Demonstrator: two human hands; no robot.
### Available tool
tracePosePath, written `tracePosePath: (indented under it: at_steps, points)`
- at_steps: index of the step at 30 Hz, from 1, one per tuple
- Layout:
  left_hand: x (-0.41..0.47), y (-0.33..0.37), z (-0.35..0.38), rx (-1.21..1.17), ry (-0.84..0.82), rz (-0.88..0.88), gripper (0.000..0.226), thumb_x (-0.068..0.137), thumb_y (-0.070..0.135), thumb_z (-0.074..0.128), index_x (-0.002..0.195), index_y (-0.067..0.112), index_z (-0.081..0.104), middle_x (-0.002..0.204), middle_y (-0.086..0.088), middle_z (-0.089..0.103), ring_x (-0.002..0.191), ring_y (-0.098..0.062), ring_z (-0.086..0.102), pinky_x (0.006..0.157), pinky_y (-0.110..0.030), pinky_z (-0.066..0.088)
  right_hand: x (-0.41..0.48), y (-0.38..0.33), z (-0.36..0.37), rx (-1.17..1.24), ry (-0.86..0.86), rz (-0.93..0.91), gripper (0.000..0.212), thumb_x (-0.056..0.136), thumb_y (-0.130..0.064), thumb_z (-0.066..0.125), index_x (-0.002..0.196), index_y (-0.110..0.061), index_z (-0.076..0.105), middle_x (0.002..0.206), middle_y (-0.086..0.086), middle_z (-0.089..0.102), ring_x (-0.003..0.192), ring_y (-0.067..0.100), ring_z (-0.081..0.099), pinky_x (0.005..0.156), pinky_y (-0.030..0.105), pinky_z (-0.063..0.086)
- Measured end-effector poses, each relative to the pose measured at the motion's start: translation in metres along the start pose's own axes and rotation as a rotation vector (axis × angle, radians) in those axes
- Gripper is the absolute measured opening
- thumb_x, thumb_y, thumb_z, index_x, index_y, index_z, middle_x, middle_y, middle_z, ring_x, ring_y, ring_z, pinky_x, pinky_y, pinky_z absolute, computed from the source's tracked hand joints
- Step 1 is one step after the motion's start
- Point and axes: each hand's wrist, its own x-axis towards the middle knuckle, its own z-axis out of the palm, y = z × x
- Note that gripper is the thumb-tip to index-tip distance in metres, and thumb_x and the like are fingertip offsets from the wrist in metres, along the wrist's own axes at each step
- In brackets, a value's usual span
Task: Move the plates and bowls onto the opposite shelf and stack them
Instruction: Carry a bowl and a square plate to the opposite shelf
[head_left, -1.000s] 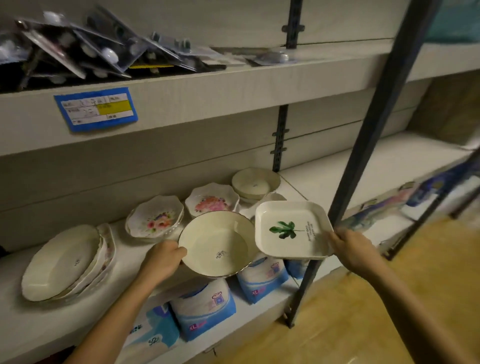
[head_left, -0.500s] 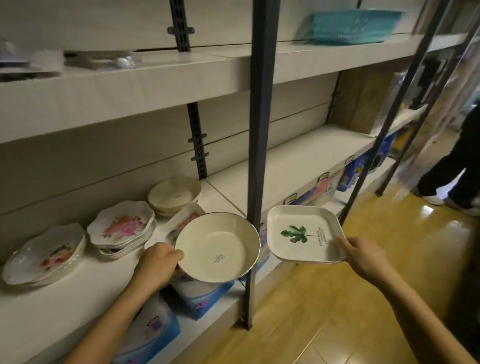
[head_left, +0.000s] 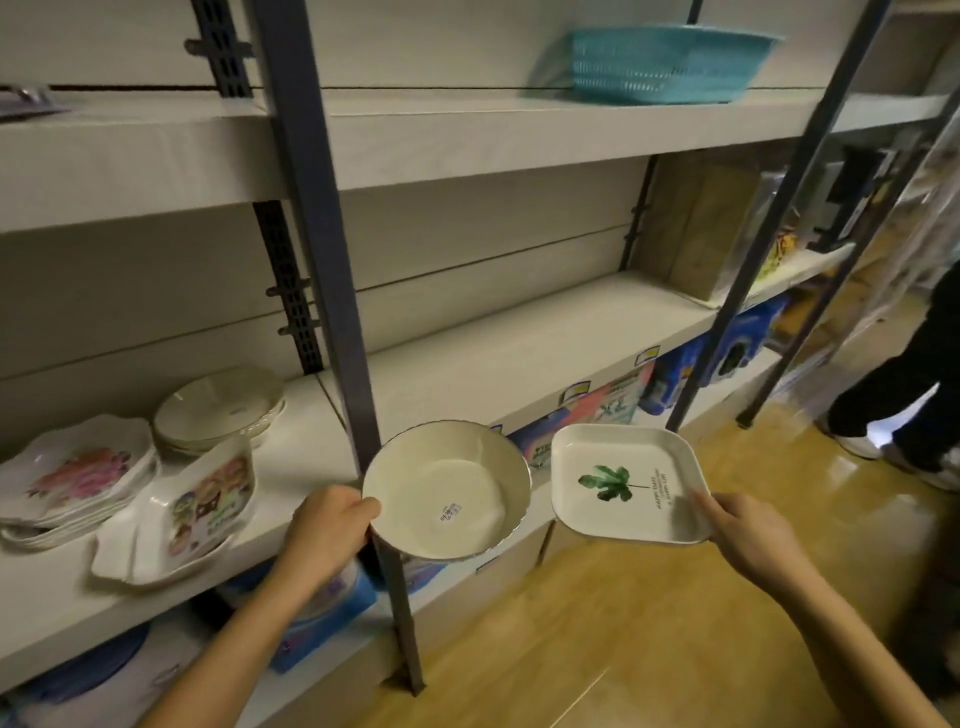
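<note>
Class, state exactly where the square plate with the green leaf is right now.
In the head view, the square leaf plate is low and right of centre, held off the shelf by the right hand, beside the round cream bowl.

The white shelf (head_left: 467, 358) holds flower plates (head_left: 78, 473), stacked bowls (head_left: 218, 410) and a cartoon dish (head_left: 182, 514) on its left.

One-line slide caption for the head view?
Left hand holds round cream bowl; right hand holds square white leaf-print plate.

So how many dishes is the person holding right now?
2. A round cream bowl is in the left hand, and a square leaf-print plate is in the right hand. Neither looks like it hides a second dish beneath, though that cannot be ruled out.
</note>
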Motion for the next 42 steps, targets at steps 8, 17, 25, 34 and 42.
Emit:
tracePosePath:
  at_steps: [8, 17, 25, 34, 42]
  points:
    - [0.044, 0.035, 0.046, -0.071, 0.084, -0.039, 0.039, 0.086, 0.011, 0.052, 0.049, 0.012, 0.038, 0.046, -0.004, 0.04, 0.046, -0.016, 0.039, 0.049, -0.025, 0.029, 0.086, 0.033, -0.016, 0.014, -0.043, -0.05, 0.049, 0.097, -0.039, 0.034, 0.075, -0.008, 0.065, 0.065, 0.008, 0.061, 0.063, 0.026, 0.057, 0.056, 0.032, 0.038]
    - [0.111, 0.053, 0.092, -0.193, 0.166, -0.189, 0.038, 0.088, 0.014, 0.052, 0.052, 0.01, 0.039, 0.046, -0.005, 0.037, 0.046, -0.019, 0.034, 0.05, -0.03, 0.028, 0.216, 0.01, -0.017, 0.037, -0.092, -0.178, 0.053, 0.096, -0.039, 0.036, 0.088, 0.003, 0.067, 0.076, 0.016, 0.068, 0.073, 0.031, 0.064, 0.067, 0.04, 0.05]
    - [0.151, 0.081, 0.109, -0.18, 0.341, -0.244, 0.044, 0.088, 0.008, 0.054, 0.046, 0.012, 0.041, 0.041, -0.001, 0.041, 0.042, -0.018, 0.038, 0.046, -0.026, 0.031, 0.31, -0.016, -0.02, 0.052, -0.232, -0.277, 0.041, 0.096, -0.04, 0.033, 0.071, -0.018, 0.058, 0.088, 0.011, 0.066, 0.08, 0.026, 0.062, 0.081, 0.046, 0.053]
    - [0.187, 0.103, 0.136, -0.139, 0.531, -0.421, 0.036, 0.088, 0.011, 0.055, 0.051, 0.007, 0.054, 0.046, -0.008, 0.049, 0.047, -0.02, 0.046, 0.051, -0.025, 0.032, 0.422, -0.03, 0.002, 0.011, -0.289, -0.47, 0.069, 0.088, -0.057, 0.028, 0.068, 0.001, 0.059, 0.07, 0.013, 0.065, 0.072, 0.033, 0.058, 0.064, 0.037, 0.045]
    - [0.218, 0.11, 0.162, -0.146, 0.655, -0.494, 0.043, 0.087, 0.011, 0.054, 0.045, 0.011, 0.044, 0.042, -0.004, 0.038, 0.043, -0.019, 0.037, 0.054, -0.031, 0.036, 0.487, -0.041, 0.013, -0.02, -0.368, -0.615, 0.05, 0.096, -0.041, 0.035, 0.054, -0.017, 0.043, 0.056, -0.001, 0.05, 0.062, 0.023, 0.047, 0.055, 0.029, 0.034]
